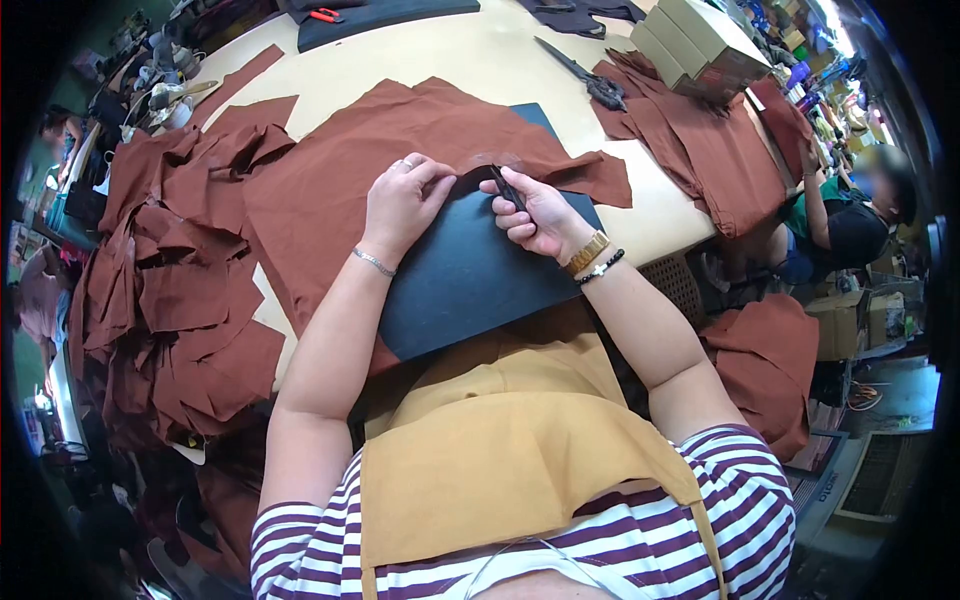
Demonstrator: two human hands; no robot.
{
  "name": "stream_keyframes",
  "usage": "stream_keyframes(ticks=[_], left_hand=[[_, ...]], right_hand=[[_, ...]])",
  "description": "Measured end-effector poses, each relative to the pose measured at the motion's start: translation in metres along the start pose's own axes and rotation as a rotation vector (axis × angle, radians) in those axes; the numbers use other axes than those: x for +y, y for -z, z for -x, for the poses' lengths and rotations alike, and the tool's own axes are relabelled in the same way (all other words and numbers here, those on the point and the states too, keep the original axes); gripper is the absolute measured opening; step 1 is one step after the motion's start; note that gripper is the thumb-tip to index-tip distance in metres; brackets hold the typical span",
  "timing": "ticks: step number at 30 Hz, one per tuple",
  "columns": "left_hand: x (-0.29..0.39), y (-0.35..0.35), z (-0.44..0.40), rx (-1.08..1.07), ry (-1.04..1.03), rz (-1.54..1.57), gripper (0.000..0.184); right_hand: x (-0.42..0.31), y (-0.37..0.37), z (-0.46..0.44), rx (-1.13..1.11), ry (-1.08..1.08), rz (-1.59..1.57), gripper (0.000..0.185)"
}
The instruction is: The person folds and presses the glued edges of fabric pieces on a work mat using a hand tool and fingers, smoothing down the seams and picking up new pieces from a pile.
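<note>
A rust-brown piece of fabric (350,170) lies spread over the table and partly over a dark blue-black board (470,280) in front of me. My left hand (405,200) is closed in a pinch on the edge of this fabric, beside a dark curved strip at its opening. Just right of that edge, my right hand (535,212) grips small black thread snips (508,190). Their blades point up toward the dark strip, close to the fabric; I cannot tell if they touch it. Fingers partly cover the snips' handles.
Rust-brown fabric is heaped (170,260) on the left. Large scissors (592,82) lie at the back right, near a folded fabric stack (715,150) and a cardboard box (690,50). Red-handled snips (326,15) rest on another dark board. A person (850,225) sits at the right.
</note>
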State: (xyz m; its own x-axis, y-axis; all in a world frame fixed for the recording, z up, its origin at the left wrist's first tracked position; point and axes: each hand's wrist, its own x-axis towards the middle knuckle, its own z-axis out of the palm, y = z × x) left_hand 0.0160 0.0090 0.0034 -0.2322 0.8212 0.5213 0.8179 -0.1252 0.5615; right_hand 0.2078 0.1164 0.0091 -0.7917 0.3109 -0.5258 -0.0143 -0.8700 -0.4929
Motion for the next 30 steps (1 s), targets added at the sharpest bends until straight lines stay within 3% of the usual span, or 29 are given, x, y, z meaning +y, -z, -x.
stream_keyframes(ticks=[7, 11, 14, 20, 25, 30], left_hand=[[-0.003, -0.003, 0.0, 0.029, -0.016, -0.003, 0.006], [-0.001, -0.003, 0.0, 0.033, -0.024, 0.001, 0.006], [0.0, -0.001, 0.0, -0.014, 0.006, -0.023, 0.008], [-0.006, 0.008, -0.002, -0.144, 0.106, 0.003, 0.012], [-0.003, 0.006, 0.0, -0.09, -0.119, -0.132, 0.014], [-0.009, 0.002, 0.004, -0.079, -0.099, -0.109, 0.01]], right_hand=[[0.005, 0.0, -0.002, 0.038, 0.08, 0.066, 0.033], [-0.001, -0.001, -0.006, -0.03, 0.011, 0.007, 0.034], [0.001, -0.003, -0.007, 0.043, 0.072, 0.038, 0.035], [0.008, 0.002, 0.015, -0.052, -0.017, 0.045, 0.039], [0.008, -0.001, 0.008, -0.039, -0.019, -0.043, 0.038], [0.009, 0.0, 0.011, -0.07, -0.051, -0.037, 0.036]])
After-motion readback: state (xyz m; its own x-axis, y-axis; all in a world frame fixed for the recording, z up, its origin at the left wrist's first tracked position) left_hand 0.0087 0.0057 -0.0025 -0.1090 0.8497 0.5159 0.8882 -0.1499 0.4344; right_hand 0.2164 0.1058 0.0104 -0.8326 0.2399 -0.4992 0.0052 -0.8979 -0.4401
